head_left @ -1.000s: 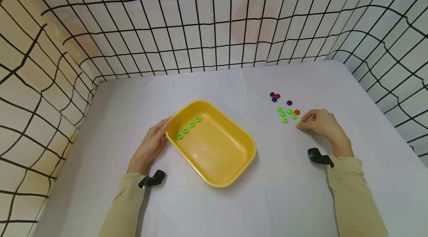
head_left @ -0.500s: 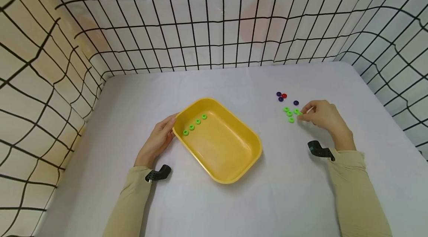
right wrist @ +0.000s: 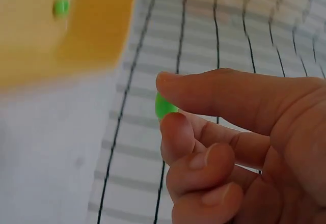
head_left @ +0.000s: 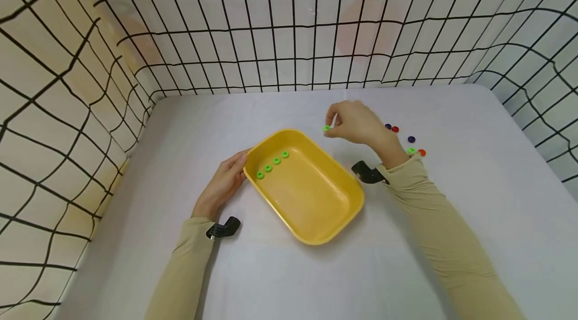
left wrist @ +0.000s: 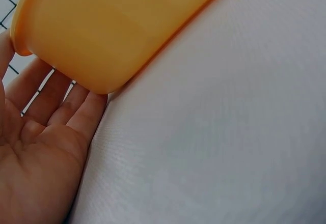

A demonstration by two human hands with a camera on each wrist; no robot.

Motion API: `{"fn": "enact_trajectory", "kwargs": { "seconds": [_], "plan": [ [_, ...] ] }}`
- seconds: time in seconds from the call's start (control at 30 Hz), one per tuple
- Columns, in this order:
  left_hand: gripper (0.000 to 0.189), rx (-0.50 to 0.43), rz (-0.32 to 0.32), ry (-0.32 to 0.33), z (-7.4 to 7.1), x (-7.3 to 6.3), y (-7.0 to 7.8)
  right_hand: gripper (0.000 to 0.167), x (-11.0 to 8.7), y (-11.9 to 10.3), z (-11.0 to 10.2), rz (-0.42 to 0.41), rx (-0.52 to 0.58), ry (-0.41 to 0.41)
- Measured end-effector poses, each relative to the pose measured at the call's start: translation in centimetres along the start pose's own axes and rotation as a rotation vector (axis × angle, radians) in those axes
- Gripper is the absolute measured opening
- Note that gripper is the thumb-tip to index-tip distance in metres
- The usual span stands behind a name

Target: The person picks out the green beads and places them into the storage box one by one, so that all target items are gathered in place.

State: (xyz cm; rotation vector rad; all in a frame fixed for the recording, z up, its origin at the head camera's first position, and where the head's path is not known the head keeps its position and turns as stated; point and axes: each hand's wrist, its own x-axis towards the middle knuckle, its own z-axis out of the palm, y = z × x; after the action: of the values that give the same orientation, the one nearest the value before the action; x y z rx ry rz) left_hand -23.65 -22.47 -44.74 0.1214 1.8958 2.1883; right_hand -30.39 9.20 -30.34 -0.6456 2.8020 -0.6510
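Observation:
A yellow plastic tray (head_left: pixel 311 194) stands at an angle mid-table. Along its left end lies a row of several small green rings (head_left: pixel 277 161). My left hand (head_left: pixel 223 184) holds the tray's left corner; in the left wrist view its fingers (left wrist: pixel 61 94) run behind the outer wall and the thumb is at the rim. My right hand (head_left: pixel 356 122) is raised beyond the tray's far right side. Between its thumb and index finger it pinches a green ring (right wrist: pixel 164 106).
Right of the tray, partly hidden by my right forearm, lie loose pieces: a red one (head_left: pixel 395 129), dark purple ones (head_left: pixel 411 139), an orange one (head_left: pixel 422 152) and a green ring (head_left: pixel 411 150). Black wire mesh (head_left: pixel 293 29) bounds the white table at the back and sides.
My right hand has picked a green ring from the loose pieces and carried it left toward the tray. The left hand keeps its hold on the tray; the head view has shifted slightly.

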Motion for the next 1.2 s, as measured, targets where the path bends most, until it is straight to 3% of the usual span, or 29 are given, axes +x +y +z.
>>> {"fn": "enact_trajectory", "kwargs": {
  "seconds": [0.27,0.47,0.77,1.2],
  "plan": [
    [0.058,-0.020,0.008,0.006,0.2,0.2,0.0,0.020,2.9,-6.5,6.8,-0.169,-0.181,-0.258],
    [0.059,-0.036,0.005,-0.002,0.2,0.3,0.0,0.009,3.7,-8.2,10.2,-0.213,-0.272,-0.325],
    [0.058,-0.033,-0.003,0.000,0.0,0.2,0.0,0.012,3.7,-8.5,12.4,-0.302,-0.238,-0.333],
    [0.059,-0.025,-0.005,0.008,0.0,0.2,0.0,0.015,3.7,-8.6,12.8,-0.280,-0.221,-0.390]
  ]
}}
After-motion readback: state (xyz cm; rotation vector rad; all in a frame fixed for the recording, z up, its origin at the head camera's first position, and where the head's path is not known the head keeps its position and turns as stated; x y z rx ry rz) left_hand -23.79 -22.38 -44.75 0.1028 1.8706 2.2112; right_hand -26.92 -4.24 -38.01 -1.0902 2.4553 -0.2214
